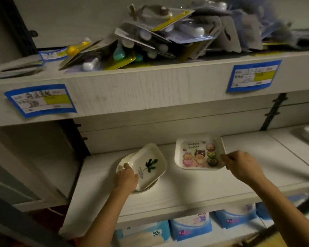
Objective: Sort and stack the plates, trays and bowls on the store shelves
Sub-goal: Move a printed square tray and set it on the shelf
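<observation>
On the middle shelf (185, 193), the left hand (126, 177) grips a tilted leaf-print plate (148, 166) atop a stack (151, 187). The cartoon tray (196, 154) lies just right; the right hand (239, 164), nearer it, seems to pinch its right rim.

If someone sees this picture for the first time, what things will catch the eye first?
First, the colourful cartoon tray lying flat on the middle shelf, with the right hand at its right rim. Next to it, on the left, the left hand grips a white leaf plate, tilted over a small stack of plates. Above, a messy pile of carded packs crowds the upper shelf.
</observation>
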Tool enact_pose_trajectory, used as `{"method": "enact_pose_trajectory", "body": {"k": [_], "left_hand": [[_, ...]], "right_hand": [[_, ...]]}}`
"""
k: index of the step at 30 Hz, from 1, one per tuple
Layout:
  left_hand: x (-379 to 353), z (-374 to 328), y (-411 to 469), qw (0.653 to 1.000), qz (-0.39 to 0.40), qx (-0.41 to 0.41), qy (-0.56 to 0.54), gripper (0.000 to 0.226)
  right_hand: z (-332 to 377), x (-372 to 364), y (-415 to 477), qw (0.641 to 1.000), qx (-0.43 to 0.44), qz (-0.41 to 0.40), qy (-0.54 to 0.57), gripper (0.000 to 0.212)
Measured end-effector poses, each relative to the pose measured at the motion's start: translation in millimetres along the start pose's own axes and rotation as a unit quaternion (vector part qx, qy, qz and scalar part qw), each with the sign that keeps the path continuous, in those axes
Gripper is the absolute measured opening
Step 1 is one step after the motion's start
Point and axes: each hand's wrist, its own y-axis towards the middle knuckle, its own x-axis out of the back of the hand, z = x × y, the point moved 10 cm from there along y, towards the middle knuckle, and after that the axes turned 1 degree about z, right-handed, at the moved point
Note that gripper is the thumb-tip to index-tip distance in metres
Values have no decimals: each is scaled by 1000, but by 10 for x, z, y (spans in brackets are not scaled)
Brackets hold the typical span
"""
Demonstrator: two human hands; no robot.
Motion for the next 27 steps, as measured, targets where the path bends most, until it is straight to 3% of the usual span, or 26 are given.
{"method": "enact_pose_trajectory", "body": {"k": [4, 8, 11, 14, 21, 27], "left_hand": [[-105, 62, 158, 998, 44, 38, -22, 81], [-112, 165, 210, 993, 39, 90, -65, 58], [-136, 139, 269, 992, 63, 35, -107, 33], [-46, 107, 211, 982, 60, 10, -177, 33], [437, -179, -90, 981, -33, -26, -191, 26], [664, -990, -426, 969, -38, -116, -214, 19]], "right_hand": [[-239, -6, -120, 999, -30, -3, 21, 42], [-420, -9, -166, 998, -56, 3, 31, 43], [-491, -7, -185, 997, -60, 11, 38, 43], [-549, -8, -217, 997, -65, 19, 42, 42], [-867, 116, -283, 993, -79, 25, 84, 38], [-1403, 508, -490, 987, -121, -22, 99, 39]]}}
